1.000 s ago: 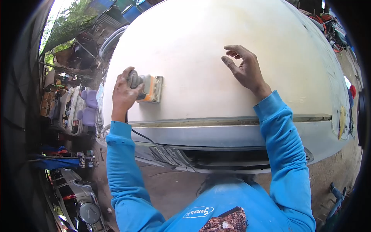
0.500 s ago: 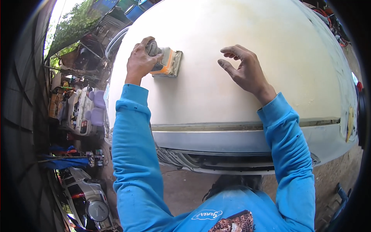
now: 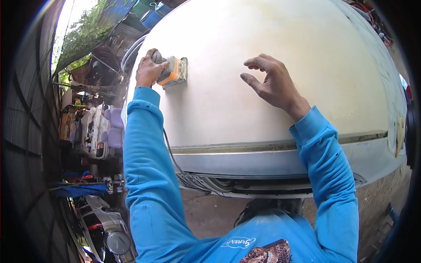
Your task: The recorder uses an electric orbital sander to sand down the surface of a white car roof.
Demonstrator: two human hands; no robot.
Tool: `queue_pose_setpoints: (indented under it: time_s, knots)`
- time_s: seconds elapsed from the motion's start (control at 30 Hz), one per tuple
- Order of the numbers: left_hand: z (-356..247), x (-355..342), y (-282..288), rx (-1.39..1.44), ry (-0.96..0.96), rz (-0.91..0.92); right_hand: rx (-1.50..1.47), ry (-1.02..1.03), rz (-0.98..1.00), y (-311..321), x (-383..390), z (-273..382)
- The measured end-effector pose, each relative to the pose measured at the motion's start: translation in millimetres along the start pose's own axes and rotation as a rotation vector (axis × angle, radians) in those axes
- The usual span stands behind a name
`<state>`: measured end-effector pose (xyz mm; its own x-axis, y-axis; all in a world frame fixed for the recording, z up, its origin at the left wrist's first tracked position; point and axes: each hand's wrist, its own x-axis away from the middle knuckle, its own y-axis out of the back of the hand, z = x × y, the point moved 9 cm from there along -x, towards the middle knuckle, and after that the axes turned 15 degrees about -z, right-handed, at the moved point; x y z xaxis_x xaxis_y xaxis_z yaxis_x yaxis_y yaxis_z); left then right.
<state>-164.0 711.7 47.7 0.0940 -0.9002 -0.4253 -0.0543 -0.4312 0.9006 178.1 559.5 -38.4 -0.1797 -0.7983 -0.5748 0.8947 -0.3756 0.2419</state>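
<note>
Parked cars (image 3: 106, 225) stood off the left edge of the roof (image 3: 219, 114). Near that edge the left hand (image 3: 149, 72) was wrapped round the sander (image 3: 172, 72), its pad (image 3: 183, 71) probably best held flat and the cord (image 3: 167, 143) clear; rightward, over the roof's middle, the right hand (image 3: 276, 84) hung half open, holding nothing.

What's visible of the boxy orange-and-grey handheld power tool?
The boxy orange-and-grey handheld power tool has a rounded dark grey top, an orange band on its body and a flat, roughly rectangular base. The housing looks like plastic, with pale smudges. The person's bare left hand grips the top; the base appears to rest on the broad, smooth, off-white panel, toward the panel's left edge. Whether it's running can't be told.
</note>
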Motion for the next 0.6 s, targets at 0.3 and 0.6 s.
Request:
queue_pose_setpoints:
  time_s: [0.3, 0.6]
  knots:
    - [24, -9, -1, 0.002, -0.020, -0.029, -0.018, 0.063, -0.017, -3, -1, 5]
    - [-61, 60, 27, 0.186, -0.391, 0.071, -0.017, 0.070, -0.021, 4, -2, 6]
